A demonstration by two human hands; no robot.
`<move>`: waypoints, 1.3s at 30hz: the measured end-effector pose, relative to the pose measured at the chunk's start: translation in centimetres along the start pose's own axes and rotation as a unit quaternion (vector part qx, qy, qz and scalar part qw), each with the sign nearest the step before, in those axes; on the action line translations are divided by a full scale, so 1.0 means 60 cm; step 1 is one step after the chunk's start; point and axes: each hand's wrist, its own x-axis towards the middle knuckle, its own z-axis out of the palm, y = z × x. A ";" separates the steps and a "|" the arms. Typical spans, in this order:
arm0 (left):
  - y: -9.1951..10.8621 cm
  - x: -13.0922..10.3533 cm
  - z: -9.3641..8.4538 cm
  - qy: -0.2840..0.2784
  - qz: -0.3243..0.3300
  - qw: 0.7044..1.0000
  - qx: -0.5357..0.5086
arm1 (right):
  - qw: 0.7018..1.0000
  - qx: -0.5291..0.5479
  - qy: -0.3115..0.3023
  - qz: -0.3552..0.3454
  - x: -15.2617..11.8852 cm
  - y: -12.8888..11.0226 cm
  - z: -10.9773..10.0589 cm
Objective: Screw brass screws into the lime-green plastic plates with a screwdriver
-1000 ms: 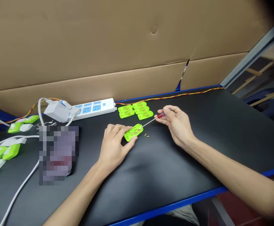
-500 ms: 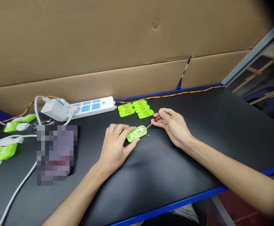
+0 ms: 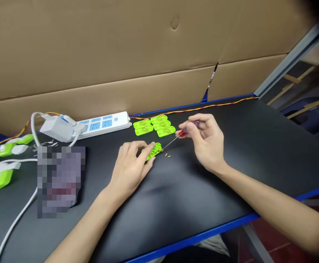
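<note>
My left hand (image 3: 130, 160) is closed on a bright green plastic shell (image 3: 156, 149), thumb and fingers on its left part and edges. The shell lies tilted on the black table, its moulded inner side facing up. In my right hand (image 3: 207, 142) is a screwdriver (image 3: 183, 133) with a red and purple handle, held by thumb and fingers. Its thin shaft slants down left, the tip at the shell's right end beside a tiny brass-coloured bit. Two small brass-coloured pieces (image 3: 167, 155) rest on the table just right of the shell.
Several similar green shells (image 3: 161, 126) lie in rows behind my hands. A white power strip (image 3: 104, 124) with plugs and cables stands back left. Green and white casings (image 3: 3, 179) sit far left, near a blurred-out object (image 3: 62, 182). A cardboard wall (image 3: 148, 54) closes the back.
The screwdriver tip has shifted from inside the shell to its right end. Two brass-coloured pieces now lie beside the shell, where one lay. My right hand has turned more upright.
</note>
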 end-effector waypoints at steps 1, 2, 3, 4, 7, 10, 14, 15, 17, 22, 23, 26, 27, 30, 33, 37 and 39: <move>-0.002 0.001 -0.002 0.007 0.022 1.000 0.020 | 0.999 -0.012 -0.005 -0.033 -0.005 -0.002 0.000; -0.003 0.002 -0.004 0.015 0.042 0.998 0.039 | 0.997 -0.030 -0.016 -0.065 -0.011 -0.004 0.000; -0.004 0.002 -0.006 0.021 0.058 0.996 0.056 | 0.994 -0.050 -0.031 -0.095 -0.016 -0.004 -0.001; -0.004 0.003 -0.008 0.026 0.072 0.995 0.070 | 0.989 -0.070 -0.042 -0.124 -0.020 -0.003 -0.002; -0.002 0.004 -0.013 0.041 0.102 0.990 0.086 | 0.973 -0.099 -0.088 -0.190 -0.029 0.001 -0.008; 0.000 0.005 -0.013 0.056 0.116 0.989 0.072 | 0.962 -0.090 -0.125 -0.228 -0.032 0.002 -0.011; -0.001 0.004 -0.008 0.063 0.102 0.992 0.039 | 0.956 -0.085 -0.144 -0.242 -0.030 -0.001 -0.010; -0.002 0.003 -0.007 0.064 0.099 0.993 0.032 | 0.955 -0.084 -0.147 -0.242 -0.030 -0.002 -0.009; -0.003 0.002 -0.005 0.065 0.096 0.993 0.020 | 0.955 -0.084 -0.149 -0.244 -0.029 -0.002 -0.009; -0.003 0.005 -0.003 0.096 0.121 0.987 0.045 | 0.946 -0.088 -0.148 -0.273 -0.027 -0.001 -0.006; -0.002 0.006 -0.003 0.103 0.129 0.985 0.056 | 0.944 -0.090 -0.149 -0.282 -0.027 0.000 -0.006; -0.002 0.009 -0.003 0.108 0.138 0.982 0.075 | 0.938 -0.102 -0.151 -0.295 -0.026 0.000 -0.004; -0.002 0.009 -0.003 0.107 0.135 0.982 0.079 | 0.936 -0.107 -0.151 -0.299 -0.025 0.000 -0.004; -0.003 0.009 -0.002 0.106 0.124 0.982 0.090 | 0.932 -0.119 -0.144 -0.311 -0.024 -0.003 -0.004; -0.003 0.007 -0.001 0.105 0.118 0.983 0.095 | 0.929 -0.121 -0.137 -0.320 -0.024 -0.006 -0.004; 0.000 0.006 -0.001 0.109 0.119 0.982 0.096 | 0.928 -0.112 -0.144 -0.326 -0.027 -0.011 -0.002; 0.003 0.006 -0.002 0.114 0.126 0.981 0.092 | 0.927 -0.107 -0.153 -0.326 -0.029 -0.013 -0.001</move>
